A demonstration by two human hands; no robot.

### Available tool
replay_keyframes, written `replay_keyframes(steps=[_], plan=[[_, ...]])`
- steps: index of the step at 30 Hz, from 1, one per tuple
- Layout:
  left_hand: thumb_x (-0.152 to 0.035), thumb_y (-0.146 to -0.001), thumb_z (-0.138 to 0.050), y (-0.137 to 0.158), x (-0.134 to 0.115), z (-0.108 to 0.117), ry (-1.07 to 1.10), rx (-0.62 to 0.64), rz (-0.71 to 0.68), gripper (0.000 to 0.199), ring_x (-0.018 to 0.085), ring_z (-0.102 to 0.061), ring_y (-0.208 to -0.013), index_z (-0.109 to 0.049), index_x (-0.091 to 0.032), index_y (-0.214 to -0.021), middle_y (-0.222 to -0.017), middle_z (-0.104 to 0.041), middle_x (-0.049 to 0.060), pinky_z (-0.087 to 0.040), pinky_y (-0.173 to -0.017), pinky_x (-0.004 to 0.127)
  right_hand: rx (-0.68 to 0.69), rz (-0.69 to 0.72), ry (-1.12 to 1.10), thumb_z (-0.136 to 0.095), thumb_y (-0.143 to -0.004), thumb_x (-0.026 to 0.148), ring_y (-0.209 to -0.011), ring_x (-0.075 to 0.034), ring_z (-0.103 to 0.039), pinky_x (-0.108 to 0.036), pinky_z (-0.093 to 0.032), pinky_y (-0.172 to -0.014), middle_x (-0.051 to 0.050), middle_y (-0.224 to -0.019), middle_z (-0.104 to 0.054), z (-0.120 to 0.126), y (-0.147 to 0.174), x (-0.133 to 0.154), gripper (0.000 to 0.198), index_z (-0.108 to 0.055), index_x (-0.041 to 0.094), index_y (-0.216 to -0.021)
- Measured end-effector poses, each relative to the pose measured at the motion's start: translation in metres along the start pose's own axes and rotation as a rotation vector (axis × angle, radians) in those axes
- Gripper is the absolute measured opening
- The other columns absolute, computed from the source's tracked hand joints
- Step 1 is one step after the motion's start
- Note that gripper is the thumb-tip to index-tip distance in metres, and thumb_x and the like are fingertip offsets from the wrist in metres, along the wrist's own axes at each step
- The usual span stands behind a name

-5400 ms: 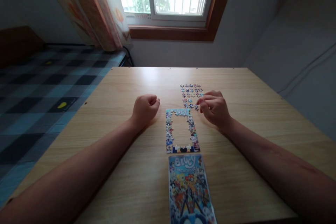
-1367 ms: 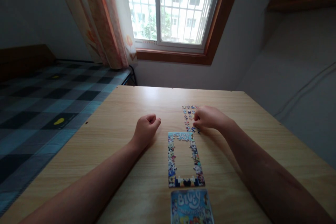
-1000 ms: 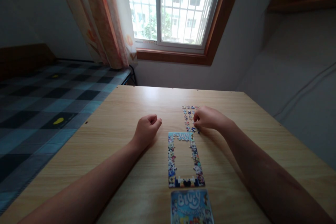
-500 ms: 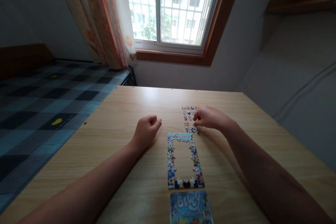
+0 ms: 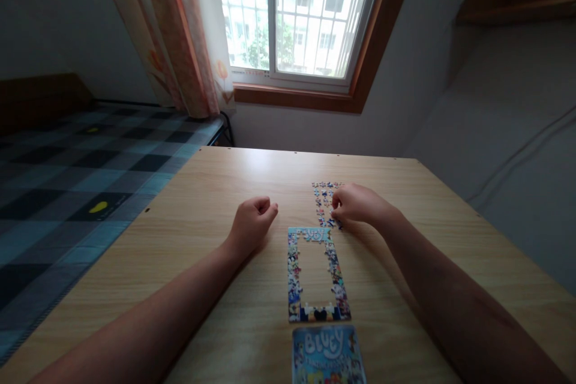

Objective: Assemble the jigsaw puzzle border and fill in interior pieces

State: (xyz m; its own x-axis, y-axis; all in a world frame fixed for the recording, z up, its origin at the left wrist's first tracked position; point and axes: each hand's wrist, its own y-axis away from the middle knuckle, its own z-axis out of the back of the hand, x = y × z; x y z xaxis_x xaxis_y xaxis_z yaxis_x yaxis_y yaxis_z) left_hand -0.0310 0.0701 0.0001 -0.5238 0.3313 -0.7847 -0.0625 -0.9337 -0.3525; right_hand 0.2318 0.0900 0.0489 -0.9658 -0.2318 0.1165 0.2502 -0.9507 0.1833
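My right hand (image 5: 360, 204) is over the loose puzzle pieces (image 5: 321, 203), which lie in rows on the table. Its thumb and fingers are pinched together on a small pale puzzle piece (image 5: 332, 213), mostly covered by the fingertips. My left hand (image 5: 254, 220) rests on the table to the left as a loose fist, with nothing visible in it. Between my forearms lies the joined puzzle border (image 5: 293, 279), a colourful upright rectangle with bare wood inside. Nearest me is a blue box or card (image 5: 328, 351) lettered "BLUEY".
The light wooden table (image 5: 252, 171) reaches toward the wall under a barred window (image 5: 310, 18). A bed with a checked cover (image 5: 117, 156) stands along the left, beside a patterned curtain (image 5: 184, 42). A cable (image 5: 517, 156) runs along the right wall.
My right hand has shifted very slightly, its fingertips staying among the loose pieces. The left fist and the puzzle border keep their places.
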Motion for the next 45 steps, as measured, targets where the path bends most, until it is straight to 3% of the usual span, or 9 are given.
replay_keyframes(steps=[5, 11, 16, 19, 22, 26, 35, 41, 45], plan=[[-0.036, -0.08, -0.053, 0.0, 0.003, -0.001, -0.003, 0.002, -0.007, 0.042, 0.011, -0.027, -0.053, -0.024, -0.023, -0.053, -0.054, -0.023, -0.006, -0.023, -0.055, 0.028, 0.065, 0.069, -0.134, -0.071, -0.08, 0.025, -0.065, -0.014, -0.059, -0.025, -0.037, -0.054, -0.004, -0.075, -0.071, 0.008, 0.001, -0.01, 0.008, -0.072, 0.017, -0.077], [-0.034, -0.084, -0.052, 0.003, 0.001, -0.002, -0.018, 0.004, -0.098, 0.042, 0.011, -0.028, -0.053, -0.024, -0.023, -0.054, -0.053, -0.025, -0.006, -0.023, -0.056, 0.029, 0.208, 0.098, -0.859, -0.073, -0.082, 0.042, -0.054, -0.008, -0.052, -0.02, -0.031, -0.043, -0.001, -0.069, -0.065, 0.02, 0.01, -0.007, 0.026, -0.069, 0.017, -0.084], [-0.034, -0.089, -0.054, 0.011, -0.01, 0.0, 0.011, 0.088, -0.257, 0.047, 0.011, -0.031, -0.052, -0.026, -0.021, -0.053, -0.053, -0.032, -0.005, -0.025, -0.055, 0.029, 0.311, 0.069, -1.31, -0.079, -0.078, 0.035, -0.053, -0.005, -0.051, -0.015, -0.028, -0.039, -0.004, -0.076, -0.069, 0.008, 0.011, 0.013, 0.025, -0.066, 0.014, -0.082], [-0.037, -0.09, -0.057, 0.013, -0.016, 0.0, 0.066, 0.127, -0.263, 0.044, 0.011, -0.037, -0.054, -0.04, -0.019, -0.053, -0.055, -0.041, -0.003, -0.028, -0.055, 0.027, 0.373, 0.041, -1.465, -0.081, -0.076, 0.03, -0.053, -0.004, -0.052, -0.013, -0.032, -0.039, -0.003, -0.076, -0.07, -0.003, 0.01, 0.023, 0.024, -0.066, 0.014, -0.084], [-0.041, -0.089, -0.059, 0.016, -0.021, -0.001, 0.234, 0.212, -0.127, 0.033, 0.011, -0.043, -0.053, -0.062, -0.016, -0.067, -0.056, -0.05, -0.002, -0.034, -0.053, 0.026, 0.394, 0.035, -1.545, -0.081, -0.074, 0.029, -0.052, -0.004, -0.053, -0.012, -0.03, -0.036, -0.002, -0.075, -0.07, -0.01, 0.009, 0.03, 0.024, -0.066, 0.014, -0.085], [-0.045, -0.086, -0.063, 0.018, -0.025, -0.004, 0.42, 0.326, 0.035, 0.032, 0.01, -0.046, -0.048, -0.069, -0.014, -0.08, -0.052, -0.053, -0.003, -0.037, -0.049, 0.024, 0.369, 0.057, -1.55, -0.08, -0.076, 0.03, -0.049, -0.003, -0.049, -0.012, -0.027, -0.035, -0.002, -0.076, -0.07, -0.015, 0.007, 0.035, 0.022, -0.066, 0.015, -0.085], [-0.041, -0.083, -0.067, 0.017, -0.022, -0.005, 0.404, 0.331, 0.05, 0.028, 0.009, -0.046, -0.047, -0.072, -0.014, -0.076, -0.051, -0.054, -0.003, -0.035, -0.047, 0.023, 0.272, 0.095, -1.31, -0.074, -0.08, 0.034, -0.052, -0.006, -0.046, -0.017, -0.024, -0.039, -0.004, -0.078, -0.071, -0.017, 0.012, 0.042, 0.019, -0.068, 0.017, -0.084], [-0.04, -0.08, -0.068, 0.012, -0.019, -0.006, 0.354, 0.26, 0.065, 0.026, 0.011, -0.047, -0.051, -0.072, -0.015, -0.073, -0.052, -0.057, -0.001, -0.038, -0.051, 0.024, -0.34, 0.278, -0.753, -0.072, -0.083, 0.03, -0.064, -0.011, -0.058, -0.025, -0.046, -0.063, -0.003, -0.083, -0.074, -0.017, 0.015, 0.056, 0.012, -0.075, 0.02, -0.089], [-0.041, -0.077, -0.069, 0.01, -0.016, -0.007, 0.426, 0.209, 0.128, 0.027, 0.011, -0.047, -0.051, -0.072, -0.015, -0.071, -0.053, -0.057, -0.001, -0.038, -0.051, 0.024, -0.468, 0.401, -0.475, -0.065, -0.091, 0.031, -0.074, -0.013, -0.064, -0.027, -0.048, -0.073, -0.002, -0.092, -0.077, -0.016, 0.022, 0.062, 0.015, -0.078, 0.024, -0.09]])
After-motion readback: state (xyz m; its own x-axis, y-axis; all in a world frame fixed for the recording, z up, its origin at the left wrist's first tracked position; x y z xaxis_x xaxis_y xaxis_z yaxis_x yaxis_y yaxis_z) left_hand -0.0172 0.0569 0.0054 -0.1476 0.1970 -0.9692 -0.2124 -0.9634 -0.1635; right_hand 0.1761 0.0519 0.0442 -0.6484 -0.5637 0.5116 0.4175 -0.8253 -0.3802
